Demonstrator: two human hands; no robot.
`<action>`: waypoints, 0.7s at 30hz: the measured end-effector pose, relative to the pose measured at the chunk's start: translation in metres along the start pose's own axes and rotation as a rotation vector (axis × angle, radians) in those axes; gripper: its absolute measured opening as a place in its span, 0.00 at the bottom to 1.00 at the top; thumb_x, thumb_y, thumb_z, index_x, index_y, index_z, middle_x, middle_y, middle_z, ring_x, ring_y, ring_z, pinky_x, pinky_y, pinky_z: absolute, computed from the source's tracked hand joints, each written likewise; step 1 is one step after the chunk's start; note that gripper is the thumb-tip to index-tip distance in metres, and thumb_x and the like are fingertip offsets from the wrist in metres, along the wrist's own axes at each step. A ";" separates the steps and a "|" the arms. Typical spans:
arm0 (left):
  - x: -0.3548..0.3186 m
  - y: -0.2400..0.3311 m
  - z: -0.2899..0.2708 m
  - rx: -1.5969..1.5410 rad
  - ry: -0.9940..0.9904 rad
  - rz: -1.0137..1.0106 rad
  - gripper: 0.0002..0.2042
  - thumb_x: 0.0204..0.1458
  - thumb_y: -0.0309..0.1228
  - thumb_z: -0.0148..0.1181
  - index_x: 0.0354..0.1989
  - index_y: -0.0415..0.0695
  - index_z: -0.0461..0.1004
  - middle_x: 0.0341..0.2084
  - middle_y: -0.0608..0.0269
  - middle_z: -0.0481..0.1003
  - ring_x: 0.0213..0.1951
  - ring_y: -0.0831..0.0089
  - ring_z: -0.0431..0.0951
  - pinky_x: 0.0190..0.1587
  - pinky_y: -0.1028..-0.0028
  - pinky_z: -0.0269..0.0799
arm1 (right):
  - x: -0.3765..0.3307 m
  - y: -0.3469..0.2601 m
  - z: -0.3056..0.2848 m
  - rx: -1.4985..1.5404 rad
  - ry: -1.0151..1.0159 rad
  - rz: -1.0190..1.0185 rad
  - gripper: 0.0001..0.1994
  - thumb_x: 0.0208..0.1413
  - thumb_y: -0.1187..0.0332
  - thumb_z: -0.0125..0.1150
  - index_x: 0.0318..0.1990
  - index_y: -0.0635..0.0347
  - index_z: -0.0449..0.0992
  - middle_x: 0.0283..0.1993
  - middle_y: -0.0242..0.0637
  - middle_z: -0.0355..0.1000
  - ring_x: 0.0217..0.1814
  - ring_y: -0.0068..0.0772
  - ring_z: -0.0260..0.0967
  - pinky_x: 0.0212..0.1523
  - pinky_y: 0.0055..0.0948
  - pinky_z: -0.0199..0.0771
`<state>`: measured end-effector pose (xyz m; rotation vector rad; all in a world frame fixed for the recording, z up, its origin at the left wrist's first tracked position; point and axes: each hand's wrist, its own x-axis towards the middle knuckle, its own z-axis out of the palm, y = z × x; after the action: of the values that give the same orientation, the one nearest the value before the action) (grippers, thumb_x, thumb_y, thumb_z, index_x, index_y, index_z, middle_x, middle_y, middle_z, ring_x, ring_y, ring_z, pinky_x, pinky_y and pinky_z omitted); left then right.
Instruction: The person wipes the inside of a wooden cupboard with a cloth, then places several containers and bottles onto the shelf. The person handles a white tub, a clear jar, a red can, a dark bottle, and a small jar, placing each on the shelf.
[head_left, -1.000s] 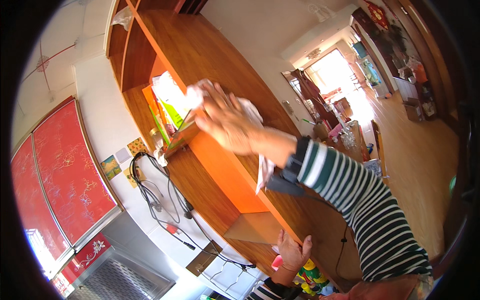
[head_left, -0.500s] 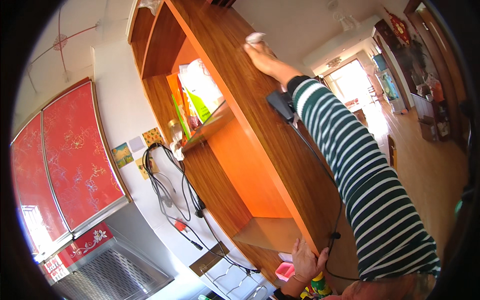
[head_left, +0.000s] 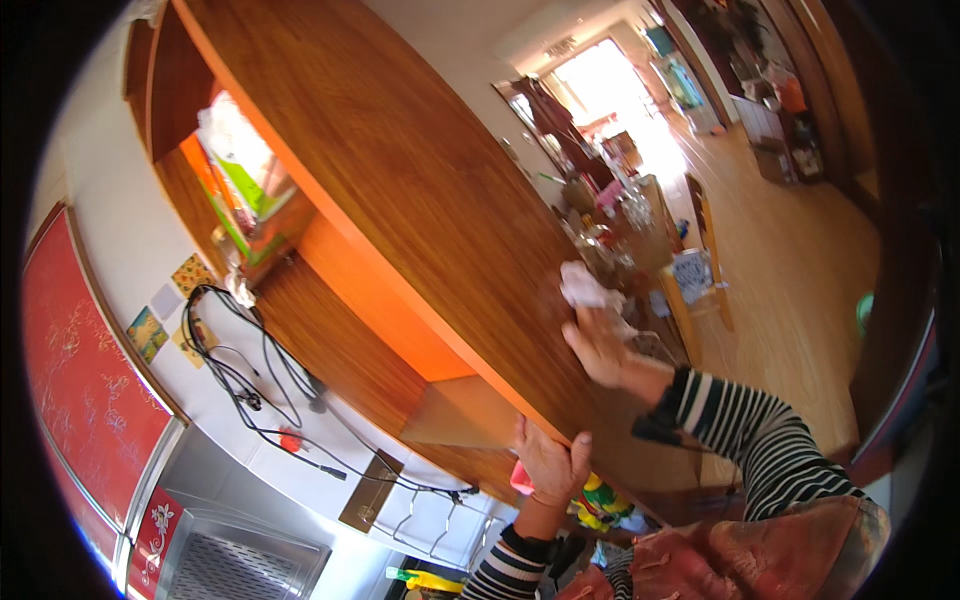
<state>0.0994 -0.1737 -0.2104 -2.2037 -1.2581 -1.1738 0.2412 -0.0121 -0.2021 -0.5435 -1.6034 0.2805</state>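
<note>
A tall wooden cabinet (head_left: 400, 150) with an orange front edge leans diagonally across the view. My right hand (head_left: 600, 350) holds a crumpled whitish cloth (head_left: 586, 287) against the lower part of its side panel. Some fingers are blurred. Lower down, my left hand (head_left: 550, 465) grips the cabinet's front edge near the bottom shelf (head_left: 465, 410), thumb on the side panel and fingers toward the inside. A dark object (head_left: 655, 432), too blurred to name, is just below my right wrist.
Black cables (head_left: 225, 370) hang on the white wall left of the cabinet. Packets (head_left: 240, 165) stand on an upper shelf. Yellow-green bottles (head_left: 597, 500) are below my left hand. Beyond the cabinet are a cluttered table (head_left: 650, 225) and a wooden chair (head_left: 705, 250).
My right hand has come down the side panel with the cloth, from near the top to the lower part. My left hand still holds the edge. The view has shifted right.
</note>
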 end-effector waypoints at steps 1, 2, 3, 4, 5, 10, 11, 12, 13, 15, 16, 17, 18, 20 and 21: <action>-0.001 -0.001 0.001 -0.026 0.016 0.018 0.23 0.61 0.49 0.52 0.51 0.40 0.75 0.52 0.44 0.73 0.58 0.42 0.69 0.66 0.46 0.52 | -0.040 -0.004 0.000 0.024 0.011 -0.032 0.34 0.67 0.61 0.47 0.74 0.71 0.46 0.78 0.60 0.41 0.82 0.61 0.33 0.79 0.47 0.33; -0.002 -0.002 0.001 -0.045 0.023 0.017 0.25 0.62 0.51 0.49 0.51 0.40 0.75 0.52 0.44 0.73 0.58 0.42 0.69 0.66 0.46 0.52 | -0.074 -0.010 -0.002 0.122 0.024 -0.042 0.35 0.65 0.65 0.48 0.74 0.71 0.45 0.79 0.60 0.38 0.83 0.60 0.28 0.80 0.45 0.29; -0.003 -0.002 0.002 -0.012 0.033 0.017 0.30 0.64 0.55 0.39 0.51 0.39 0.74 0.53 0.43 0.72 0.58 0.42 0.69 0.66 0.46 0.51 | -0.105 -0.022 -0.004 0.113 -0.001 0.052 0.35 0.63 0.67 0.50 0.74 0.71 0.46 0.79 0.61 0.39 0.83 0.61 0.30 0.80 0.45 0.30; -0.005 -0.003 0.003 -0.020 0.031 -0.010 0.30 0.64 0.56 0.38 0.51 0.39 0.74 0.53 0.43 0.72 0.58 0.42 0.69 0.66 0.45 0.51 | -0.126 -0.033 -0.006 0.139 0.021 0.056 0.36 0.61 0.69 0.52 0.73 0.71 0.46 0.78 0.61 0.40 0.83 0.62 0.31 0.80 0.45 0.30; -0.005 -0.005 0.004 -0.036 0.037 -0.012 0.31 0.65 0.56 0.36 0.52 0.39 0.73 0.53 0.44 0.72 0.58 0.42 0.69 0.66 0.45 0.51 | -0.132 -0.039 -0.011 0.126 -0.031 0.078 0.36 0.60 0.69 0.53 0.73 0.70 0.48 0.78 0.61 0.41 0.82 0.62 0.33 0.80 0.46 0.32; -0.006 -0.012 0.006 -0.048 0.047 0.024 0.29 0.66 0.52 0.36 0.56 0.39 0.70 0.54 0.43 0.71 0.58 0.41 0.68 0.65 0.45 0.52 | -0.081 -0.093 -0.013 0.065 -0.057 -0.197 0.34 0.55 0.57 0.62 0.68 0.59 0.64 0.78 0.54 0.46 0.82 0.57 0.38 0.78 0.51 0.39; -0.006 -0.012 0.006 0.003 0.009 -0.025 0.28 0.66 0.51 0.36 0.58 0.38 0.69 0.55 0.44 0.71 0.58 0.41 0.68 0.64 0.46 0.53 | -0.066 -0.106 -0.009 0.076 -0.042 -0.221 0.36 0.59 0.50 0.58 0.72 0.56 0.60 0.81 0.54 0.39 0.84 0.56 0.30 0.79 0.54 0.32; -0.006 -0.013 0.005 -0.016 -0.002 0.015 0.29 0.66 0.50 0.36 0.60 0.37 0.67 0.56 0.43 0.71 0.59 0.40 0.67 0.65 0.47 0.53 | -0.043 -0.111 -0.005 -0.083 -0.142 -0.270 0.40 0.63 0.45 0.52 0.77 0.54 0.49 0.82 0.52 0.34 0.85 0.56 0.24 0.79 0.56 0.25; -0.006 -0.013 0.004 -0.115 0.018 0.065 0.29 0.67 0.49 0.35 0.63 0.36 0.65 0.57 0.43 0.70 0.60 0.39 0.67 0.65 0.48 0.53 | -0.027 -0.116 -0.003 -0.039 -0.113 -0.224 0.43 0.64 0.46 0.50 0.79 0.53 0.41 0.82 0.52 0.34 0.85 0.55 0.24 0.80 0.55 0.24; -0.007 -0.010 0.004 -0.072 0.002 0.044 0.31 0.67 0.48 0.33 0.65 0.34 0.63 0.58 0.41 0.70 0.62 0.38 0.65 0.66 0.48 0.52 | 0.003 -0.106 -0.003 -0.114 -0.017 -0.205 0.39 0.63 0.50 0.51 0.76 0.54 0.47 0.81 0.54 0.40 0.83 0.54 0.35 0.78 0.55 0.35; -0.008 -0.009 0.004 -0.085 0.025 -0.015 0.31 0.68 0.49 0.31 0.66 0.33 0.62 0.58 0.41 0.70 0.62 0.38 0.65 0.66 0.49 0.52 | 0.009 -0.096 -0.003 -0.229 0.103 -0.253 0.36 0.63 0.51 0.51 0.75 0.56 0.50 0.79 0.54 0.44 0.82 0.53 0.42 0.76 0.53 0.43; -0.008 -0.007 0.004 -0.056 0.058 -0.040 0.32 0.68 0.49 0.29 0.66 0.34 0.62 0.58 0.40 0.70 0.61 0.38 0.65 0.67 0.49 0.51 | 0.010 -0.076 -0.011 -0.108 0.007 -0.072 0.35 0.64 0.52 0.50 0.73 0.57 0.51 0.77 0.55 0.48 0.79 0.51 0.48 0.73 0.50 0.51; -0.008 -0.005 0.006 -0.062 0.063 -0.029 0.32 0.68 0.49 0.29 0.66 0.34 0.62 0.58 0.40 0.70 0.61 0.39 0.65 0.66 0.49 0.51 | 0.004 -0.053 -0.019 0.000 0.000 -0.006 0.33 0.64 0.52 0.49 0.72 0.58 0.52 0.75 0.55 0.53 0.76 0.50 0.54 0.70 0.46 0.58; -0.009 -0.003 0.007 -0.068 0.045 -0.067 0.32 0.68 0.50 0.29 0.66 0.35 0.62 0.58 0.41 0.70 0.61 0.40 0.66 0.66 0.49 0.52 | -0.041 -0.020 -0.016 0.015 0.041 0.348 0.33 0.66 0.55 0.48 0.74 0.56 0.48 0.74 0.54 0.54 0.76 0.51 0.54 0.70 0.43 0.60; -0.009 -0.003 0.007 -0.088 0.031 -0.072 0.32 0.68 0.50 0.29 0.66 0.35 0.62 0.58 0.40 0.70 0.61 0.41 0.66 0.65 0.49 0.52 | -0.069 0.001 -0.015 0.026 0.052 0.410 0.33 0.68 0.56 0.46 0.75 0.59 0.45 0.77 0.54 0.49 0.79 0.50 0.48 0.73 0.39 0.55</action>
<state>0.0979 -0.1725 -0.2222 -2.2095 -1.3061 -1.3095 0.2584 -0.0477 -0.2603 -0.8526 -1.4266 0.5870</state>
